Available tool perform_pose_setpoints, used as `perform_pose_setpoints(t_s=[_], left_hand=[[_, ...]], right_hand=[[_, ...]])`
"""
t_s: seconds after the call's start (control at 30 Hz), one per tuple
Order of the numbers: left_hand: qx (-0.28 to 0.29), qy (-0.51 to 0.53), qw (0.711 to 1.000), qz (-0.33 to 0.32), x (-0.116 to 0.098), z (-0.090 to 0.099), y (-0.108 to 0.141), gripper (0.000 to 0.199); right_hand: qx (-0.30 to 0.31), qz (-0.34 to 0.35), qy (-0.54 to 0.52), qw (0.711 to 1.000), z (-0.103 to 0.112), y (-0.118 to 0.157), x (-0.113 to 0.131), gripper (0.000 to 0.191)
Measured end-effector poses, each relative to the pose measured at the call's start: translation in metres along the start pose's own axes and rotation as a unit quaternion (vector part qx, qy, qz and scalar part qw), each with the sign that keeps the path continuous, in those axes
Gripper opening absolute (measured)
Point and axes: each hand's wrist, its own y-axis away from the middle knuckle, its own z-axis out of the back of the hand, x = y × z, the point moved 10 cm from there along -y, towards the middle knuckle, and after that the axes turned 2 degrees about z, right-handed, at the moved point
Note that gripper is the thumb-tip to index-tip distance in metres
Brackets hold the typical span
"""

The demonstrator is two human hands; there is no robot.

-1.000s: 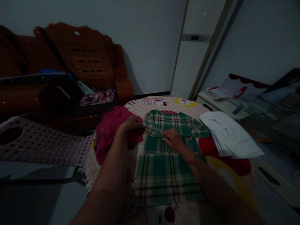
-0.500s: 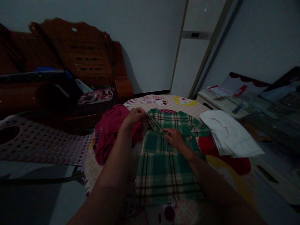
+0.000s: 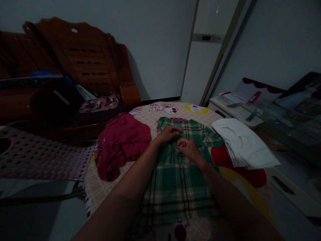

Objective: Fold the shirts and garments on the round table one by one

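Garment [image 3: 177, 187]: one, under left hand [image 3: 169, 134] and right hand [image 3: 188, 149].

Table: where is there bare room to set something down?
Bare tablecloth shows at the far edge, beyond the green cloth, and near left, between the pink cloth and left arm. Crowded: the middle, under left hand and right hand, and right, under the white cloth.

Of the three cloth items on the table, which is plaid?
The green dress, in the middle; the magenta garment and white folded cloth show no plaid.
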Motion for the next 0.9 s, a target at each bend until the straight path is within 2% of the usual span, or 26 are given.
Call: perform_pose_setpoints(t_s=[0.07,0.2,0.3,0.4,0.57,0.67,0.77,0.9], left_hand=[[-0.053,-0.037,0.998,0.013,0.006,0.019,0.002,0.025],[-0.227,-0.101,0.962,0.112,0.032,0.09,0.019,0.029],[-0.277,-0.142,0.934,0.176,0.048,0.122,0.032,0.031],[-0.275,-0.173,0.925,0.196,0.055,0.128,0.031,0.035],[-0.244,-0.207,0.927,0.197,0.062,0.12,0.008,0.036],[-0.228,-0.225,0.923,0.215,0.067,0.122,-0.001,0.03],[-0.232,-0.266,0.917,0.188,0.055,0.129,-0.01,0.026],[-0.194,-0.313,0.925,0.09,0.026,0.122,-0.032,0.026]], right_hand=[[0.012,-0.007,-0.001,1.0,-0.003,0.0,-0.001,0.01],[0.017,-0.004,0.013,1.0,-0.003,0.0,-0.002,0.009],[0.017,0.004,0.032,0.999,-0.004,-0.002,-0.002,0.01],[0.015,0.015,0.042,0.999,-0.004,-0.002,0.0,0.01],[0.019,0.001,0.027,0.999,-0.004,-0.001,-0.002,0.012],[0.025,-0.009,0.018,0.999,-0.006,0.0,-0.006,0.012],[0.027,-0.019,0.01,0.999,-0.007,-0.001,-0.009,0.013],[0.028,-0.026,0.012,0.999,-0.008,-0.002,-0.013,0.013]])
